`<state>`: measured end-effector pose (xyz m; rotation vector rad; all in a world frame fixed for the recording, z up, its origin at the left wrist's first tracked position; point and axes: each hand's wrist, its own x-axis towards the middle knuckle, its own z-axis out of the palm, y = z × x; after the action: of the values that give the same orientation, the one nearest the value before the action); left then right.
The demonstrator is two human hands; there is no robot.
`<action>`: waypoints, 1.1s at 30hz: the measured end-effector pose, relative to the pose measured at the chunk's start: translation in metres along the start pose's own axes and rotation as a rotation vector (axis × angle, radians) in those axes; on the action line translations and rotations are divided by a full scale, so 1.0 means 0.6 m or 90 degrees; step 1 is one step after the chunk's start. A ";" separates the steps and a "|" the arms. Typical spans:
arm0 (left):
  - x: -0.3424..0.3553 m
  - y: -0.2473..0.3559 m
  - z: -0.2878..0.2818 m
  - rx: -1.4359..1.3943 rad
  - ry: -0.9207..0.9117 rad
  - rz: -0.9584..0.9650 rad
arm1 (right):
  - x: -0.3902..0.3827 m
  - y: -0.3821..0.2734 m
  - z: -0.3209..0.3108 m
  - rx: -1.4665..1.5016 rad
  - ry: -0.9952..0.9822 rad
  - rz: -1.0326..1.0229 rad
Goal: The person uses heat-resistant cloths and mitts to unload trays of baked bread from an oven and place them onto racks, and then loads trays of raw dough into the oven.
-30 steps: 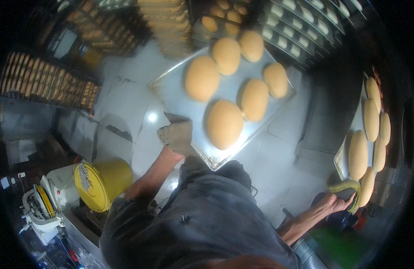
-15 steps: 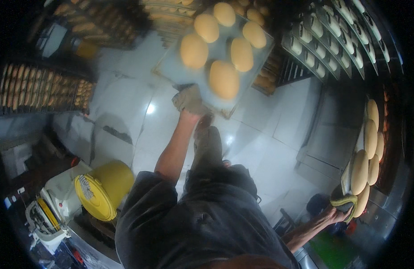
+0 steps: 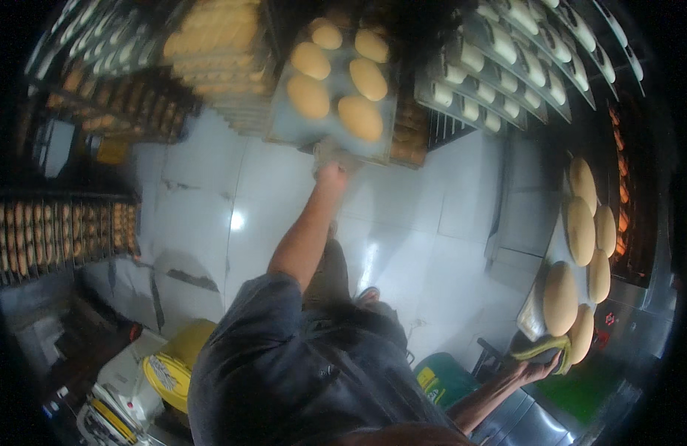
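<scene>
Both hands are full. Right hand [image 3: 538, 367] is closed around a yellow-green cloth [image 3: 540, 348] at the near corner of a metal tray [image 3: 534, 308], out to the person's right, with six oval, tan-coloured loaves [image 3: 560, 299] on it. Left hand [image 3: 330, 174] is stretched out ahead, wrapped in a greyish cloth [image 3: 333, 154] and gripping the near edge of a second tray [image 3: 332, 93] — fingers are too blurred to make out. That one carries six oval loaves [image 3: 308, 97] too, in two rows.

Close to the body there's a yellow bucket [image 3: 189, 351] on the left and a green container [image 3: 446, 380] on the right. Past those it's pale floor tiles [image 3: 403, 193]. Farther off, a rack of pale dough pieces [image 3: 507, 56] stands upper right, with stacked browned bread [image 3: 213, 44] upper left — can't tell whether the second tray touches that stack. Something glows orange [image 3: 622, 197] at far right.
</scene>
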<state>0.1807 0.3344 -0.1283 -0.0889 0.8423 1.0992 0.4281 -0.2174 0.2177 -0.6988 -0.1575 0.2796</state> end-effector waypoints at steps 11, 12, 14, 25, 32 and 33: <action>0.496 0.026 -0.018 0.825 -0.442 0.270 | -0.098 0.076 0.074 0.031 0.080 -0.005; 0.490 0.042 -0.018 0.821 -0.489 0.290 | -0.094 0.078 0.076 0.010 0.086 0.006; 0.428 0.037 -0.094 0.859 -0.589 0.279 | -0.109 0.084 0.050 -0.037 0.110 0.019; -0.316 0.030 -0.115 0.411 -0.472 -0.256 | -0.296 0.253 0.086 -0.023 0.156 0.224; -0.313 0.229 -0.113 0.184 -0.340 -0.280 | -0.304 0.441 0.169 0.031 0.082 0.483; -0.288 0.250 -0.125 0.358 -0.368 -0.116 | -0.300 0.472 0.166 0.039 0.069 0.520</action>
<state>-0.0148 0.2436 -0.0205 0.5864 0.5732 0.6304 0.1765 -0.0049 0.0990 -0.6885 0.2515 1.0200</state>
